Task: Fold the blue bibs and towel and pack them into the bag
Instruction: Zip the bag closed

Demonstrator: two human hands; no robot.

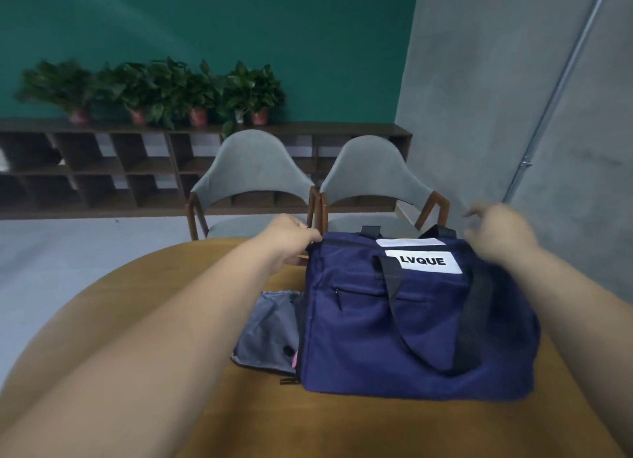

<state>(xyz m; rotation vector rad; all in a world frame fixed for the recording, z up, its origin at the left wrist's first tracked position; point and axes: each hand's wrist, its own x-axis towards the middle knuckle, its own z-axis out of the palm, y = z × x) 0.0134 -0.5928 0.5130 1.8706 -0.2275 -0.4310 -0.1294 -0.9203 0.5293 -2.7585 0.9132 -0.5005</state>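
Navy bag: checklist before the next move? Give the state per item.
1. Left hand has the navy bag: ok, its fingers pinch the top left corner.
2. Right hand has a grip: cannot tell, it is blurred, above the bag's right end.
3. Bag supported: ok, it sits on the wooden table.
4. Top opening open: cannot tell, the top is seen edge-on.
5. Grey flap closed: not ok, it lies open on the table at the bag's left end.
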